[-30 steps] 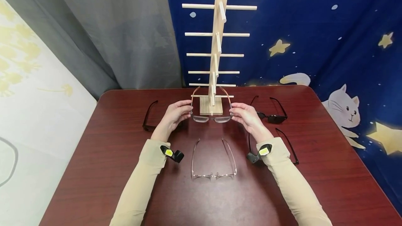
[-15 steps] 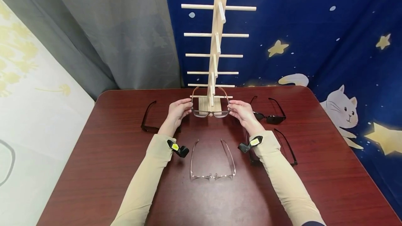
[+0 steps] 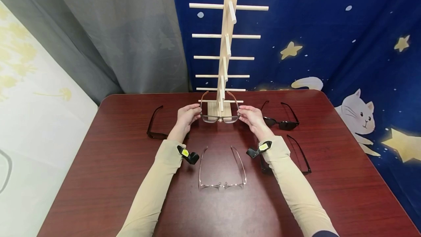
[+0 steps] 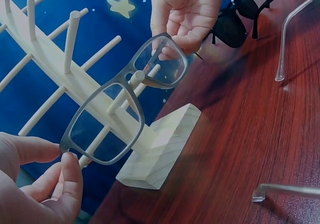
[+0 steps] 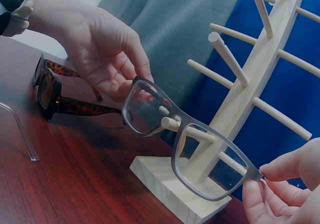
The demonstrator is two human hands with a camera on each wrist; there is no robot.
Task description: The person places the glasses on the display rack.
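A pair of eyeglasses (image 5: 186, 120) with a grey front and brown temples is held level between both hands. My left hand (image 3: 186, 115) pinches the frame's left corner between thumb and fingers. At the opposite corner my right hand (image 3: 252, 115) pinches it the same way. The temples reach back on both sides of the post of a wooden display stand (image 3: 226, 28). In both wrist views, the bridge is right at the tip of the lowest front peg (image 4: 136, 77), just in front of the stand's base (image 4: 160, 156). Every higher peg is bare.
Thin metal-framed glasses (image 3: 210, 185) lie nearer on the dark red table (image 3: 230, 215). Tortoiseshell sunglasses (image 5: 82, 106) lie at left, partly behind the left arm. On the right are black sunglasses (image 3: 288, 125) and a dark pair (image 3: 304, 156) partly under the right forearm. Curtains (image 3: 148, 39) hang behind.
Both hands have brought the eyeglasses slightly farther back and inward, against the lowest peg. Over the last half second they have barely moved.
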